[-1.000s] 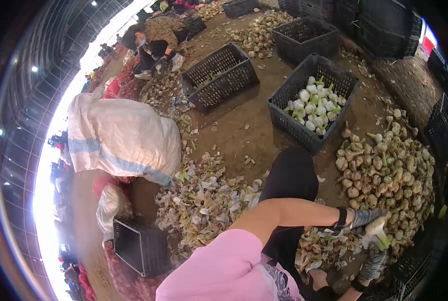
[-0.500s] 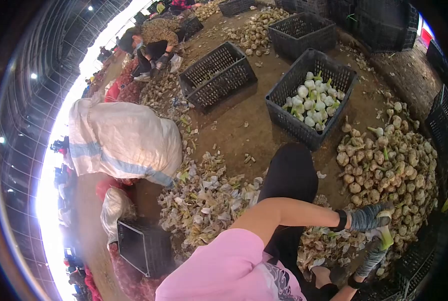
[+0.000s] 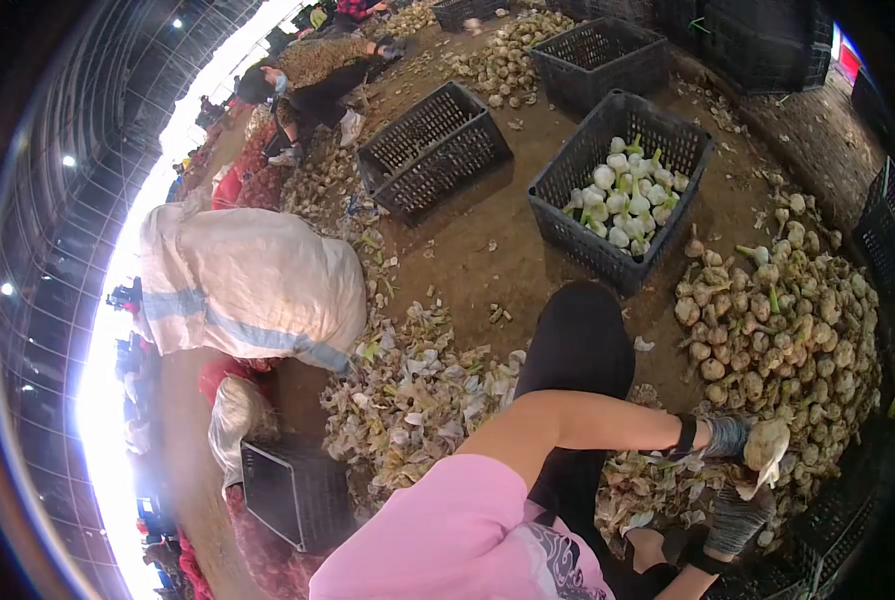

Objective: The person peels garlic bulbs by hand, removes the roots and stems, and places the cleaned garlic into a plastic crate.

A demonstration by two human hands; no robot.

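My left hand (image 3: 729,437), in a grey knit glove, is closed around a garlic bulb (image 3: 767,443) at the lower right. A pale flap of skin hangs from this bulb toward my other hand. Just below it, my right hand (image 3: 742,520), also gloved, has its fingers curled at the end of that loose skin; its fingertips are partly hidden. Both hands are beside a heap of unpeeled garlic bulbs (image 3: 797,325). Beneath my forearm lie loose garlic skins (image 3: 627,480).
A black crate (image 3: 549,222) with peeled white garlic (image 3: 627,200) stands beyond my knee. Two more crates (image 3: 432,150) (image 3: 599,60) stand behind it. A white sack (image 3: 257,280) is at left, near scattered skins (image 3: 417,390). Another person (image 3: 317,80) works at upper left.
The green stem between my hands no longer shows; a dirty bulb with loose skin is now in my left hand. My right hand has shifted slightly. The other person's arm has reached farther out.
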